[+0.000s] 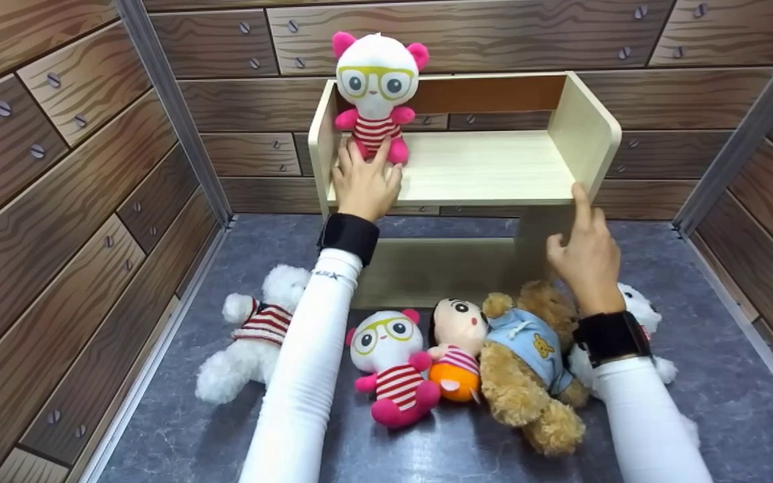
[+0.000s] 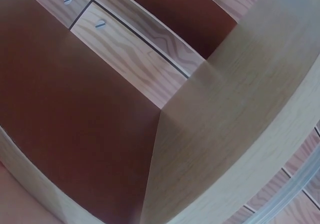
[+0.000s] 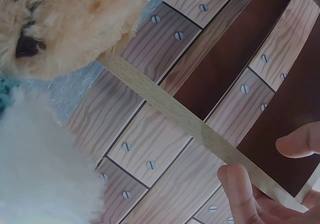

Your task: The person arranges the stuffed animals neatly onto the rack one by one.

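A pink-and-white plush toy [image 1: 378, 87] with yellow glasses and a striped body sits upright at the left end of the pale wooden shelf [image 1: 480, 161]. My left hand [image 1: 366, 181] presses its spread fingers against the toy's legs. In the left wrist view only the shelf boards [image 2: 240, 119] and a bit of skin show. My right hand [image 1: 588, 255] holds the shelf's right side at the front edge. The right wrist view has its thumb [image 3: 300, 141] on the inner side of the side panel [image 3: 175, 111] and curled fingers on the outer side.
On the grey floor before the shelf lie a matching pink plush [image 1: 396, 382], a doll with orange bottoms [image 1: 459, 355], a brown teddy bear [image 1: 527, 362] in blue, a white plush [image 1: 638, 308] partly behind my right arm, and a white bear [image 1: 262, 329] in stripes. Wood-patterned walls [image 1: 84, 134] enclose the space.
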`<action>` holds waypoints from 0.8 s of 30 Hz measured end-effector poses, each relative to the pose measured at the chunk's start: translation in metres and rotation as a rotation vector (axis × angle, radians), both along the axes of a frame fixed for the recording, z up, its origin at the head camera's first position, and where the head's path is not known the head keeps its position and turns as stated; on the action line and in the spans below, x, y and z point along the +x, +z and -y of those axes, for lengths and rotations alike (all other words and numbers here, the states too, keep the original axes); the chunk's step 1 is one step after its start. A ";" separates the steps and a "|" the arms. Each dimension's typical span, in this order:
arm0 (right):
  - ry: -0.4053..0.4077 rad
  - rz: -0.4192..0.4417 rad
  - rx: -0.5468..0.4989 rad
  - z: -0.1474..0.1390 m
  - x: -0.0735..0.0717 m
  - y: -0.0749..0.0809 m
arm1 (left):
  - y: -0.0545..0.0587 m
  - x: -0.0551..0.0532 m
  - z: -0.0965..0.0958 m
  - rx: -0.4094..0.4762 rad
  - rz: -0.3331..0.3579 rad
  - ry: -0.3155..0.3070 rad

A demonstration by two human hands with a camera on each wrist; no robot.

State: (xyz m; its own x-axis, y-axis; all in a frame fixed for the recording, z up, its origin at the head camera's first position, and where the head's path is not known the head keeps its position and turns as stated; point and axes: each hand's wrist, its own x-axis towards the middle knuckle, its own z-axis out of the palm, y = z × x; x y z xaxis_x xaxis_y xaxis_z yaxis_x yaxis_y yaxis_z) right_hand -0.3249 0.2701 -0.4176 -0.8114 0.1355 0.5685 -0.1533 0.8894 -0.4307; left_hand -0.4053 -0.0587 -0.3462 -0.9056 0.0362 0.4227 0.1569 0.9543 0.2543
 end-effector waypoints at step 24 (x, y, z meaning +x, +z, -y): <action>0.005 0.023 -0.025 0.002 0.000 0.000 | 0.009 0.014 0.012 0.076 -0.621 -0.060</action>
